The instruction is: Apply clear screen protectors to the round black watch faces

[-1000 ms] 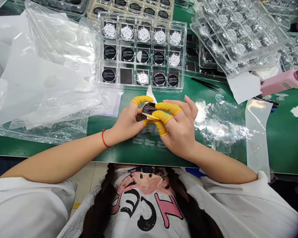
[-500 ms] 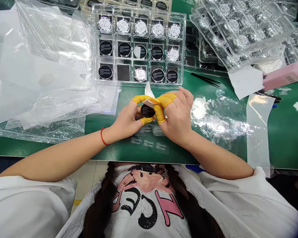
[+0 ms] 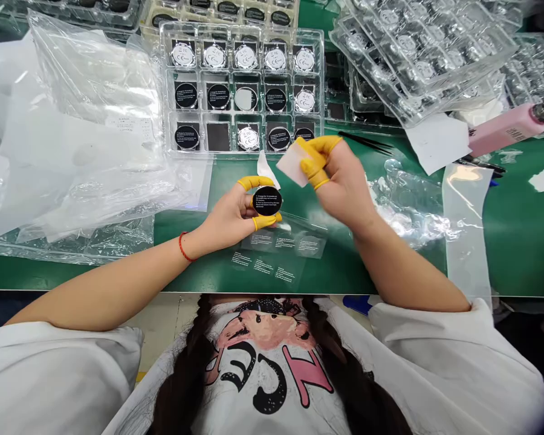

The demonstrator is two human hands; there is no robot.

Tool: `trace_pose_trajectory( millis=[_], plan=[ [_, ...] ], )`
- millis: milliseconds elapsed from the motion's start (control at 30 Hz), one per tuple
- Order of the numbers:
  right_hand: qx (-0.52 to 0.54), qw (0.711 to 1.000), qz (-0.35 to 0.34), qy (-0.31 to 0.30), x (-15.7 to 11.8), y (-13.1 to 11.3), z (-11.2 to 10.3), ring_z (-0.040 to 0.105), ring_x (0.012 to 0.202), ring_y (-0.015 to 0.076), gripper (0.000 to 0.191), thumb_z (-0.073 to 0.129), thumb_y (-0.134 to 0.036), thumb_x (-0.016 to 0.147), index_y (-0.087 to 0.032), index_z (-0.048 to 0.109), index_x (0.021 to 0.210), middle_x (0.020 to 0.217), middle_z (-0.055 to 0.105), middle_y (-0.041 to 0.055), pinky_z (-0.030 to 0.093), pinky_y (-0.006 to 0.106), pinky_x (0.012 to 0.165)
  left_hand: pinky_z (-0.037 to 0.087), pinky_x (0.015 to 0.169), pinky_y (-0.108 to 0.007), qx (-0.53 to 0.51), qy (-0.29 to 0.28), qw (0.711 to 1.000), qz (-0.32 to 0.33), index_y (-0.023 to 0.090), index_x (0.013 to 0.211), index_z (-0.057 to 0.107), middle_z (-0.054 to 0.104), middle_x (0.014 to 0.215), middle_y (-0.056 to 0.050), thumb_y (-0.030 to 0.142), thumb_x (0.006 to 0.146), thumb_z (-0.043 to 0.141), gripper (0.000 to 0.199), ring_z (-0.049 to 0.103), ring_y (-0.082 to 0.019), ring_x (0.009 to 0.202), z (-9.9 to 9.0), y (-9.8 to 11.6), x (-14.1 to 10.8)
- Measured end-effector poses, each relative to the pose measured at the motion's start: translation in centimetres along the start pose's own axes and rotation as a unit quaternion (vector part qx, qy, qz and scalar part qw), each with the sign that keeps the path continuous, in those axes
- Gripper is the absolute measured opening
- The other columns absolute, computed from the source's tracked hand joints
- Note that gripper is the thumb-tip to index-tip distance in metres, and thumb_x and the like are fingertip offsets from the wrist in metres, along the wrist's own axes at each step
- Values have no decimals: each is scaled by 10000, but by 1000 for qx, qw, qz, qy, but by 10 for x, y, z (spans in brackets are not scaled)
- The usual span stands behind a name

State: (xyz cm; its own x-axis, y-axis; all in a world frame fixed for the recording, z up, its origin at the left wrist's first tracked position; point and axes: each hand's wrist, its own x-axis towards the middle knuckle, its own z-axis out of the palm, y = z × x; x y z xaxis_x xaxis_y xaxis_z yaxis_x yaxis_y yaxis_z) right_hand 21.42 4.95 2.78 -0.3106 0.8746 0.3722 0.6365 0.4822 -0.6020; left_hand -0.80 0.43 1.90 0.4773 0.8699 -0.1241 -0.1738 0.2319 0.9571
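In my left hand point(image 3: 242, 211), a round watch point(image 3: 267, 200) is gripped by its edge between yellow-covered thumb and finger. Its black face, lettered in small white print, points up at me. My right hand point(image 3: 333, 172), also with yellow finger cots, pinches a small white square sheet point(image 3: 294, 164), up and to the right of the watch; whether it is paper or cloth I cannot tell. A white paper scrap point(image 3: 267, 169) lies just behind the watch. Under and in front of my left hand are clear film stickers point(image 3: 278, 244) with white print.
Behind my hands stands a clear plastic tray point(image 3: 241, 150) of round watches, some black-faced, some silver. Stacked trays point(image 3: 417, 66) rise at the back right, near black tweezers point(image 3: 367, 142) and a pink bottle point(image 3: 503, 132). Plastic bags point(image 3: 86, 139) cover the left side.
My right hand has moved away from the watch, up and to the right, carrying the white sheet. The watch stays in my left hand, its face now fully uncovered.
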Motion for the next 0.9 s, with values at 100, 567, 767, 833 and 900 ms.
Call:
trace_pose_trajectory(
  millis=[100,567,767,833,900],
  plan=[
    [-17,996,58,-70,9,38,-11,584,733,175,279,565,-424,956,-217,613,1136,860,654,30,499,364,682,634,716,-291,28,8,999,-14,235,1170,399,715,797,45,182,763,790,567,761,-144,711,-1,4,-1],
    [68,993,-2,-101,65,-30,47,583,831,142,273,495,-219,979,-214,537,1248,976,615,30,523,310,767,591,856,-383,-37,57,996,-55,187,1356,294,734,805,39,60,798,669,684,760,-152,708,-7,1,3],
    [-78,990,-11,-115,135,-20,96,608,944,190,264,543,-125,937,-180,650,1172,1055,660,69,500,358,867,556,876,-384,-45,40,993,-107,167,1371,317,748,835,18,9,819,574,629,755,-149,682,-7,1,3],
    [-119,986,-35,-111,138,-21,92,595,1049,235,240,545,-146,940,-187,705,1113,1153,659,105,484,385,908,551,868,-372,-36,33,993,-103,162,1365,336,742,836,18,-14,806,560,627,749,-144,680,-6,2,2],
    [-164,979,-45,-114,134,-21,79,571,1100,271,246,538,-160,944,-188,728,1099,1170,662,125,471,411,911,548,860,-363,-22,25,994,-103,152,1358,358,739,843,11,-23,806,544,609,746,-142,687,-4,4,0]
  ],
)
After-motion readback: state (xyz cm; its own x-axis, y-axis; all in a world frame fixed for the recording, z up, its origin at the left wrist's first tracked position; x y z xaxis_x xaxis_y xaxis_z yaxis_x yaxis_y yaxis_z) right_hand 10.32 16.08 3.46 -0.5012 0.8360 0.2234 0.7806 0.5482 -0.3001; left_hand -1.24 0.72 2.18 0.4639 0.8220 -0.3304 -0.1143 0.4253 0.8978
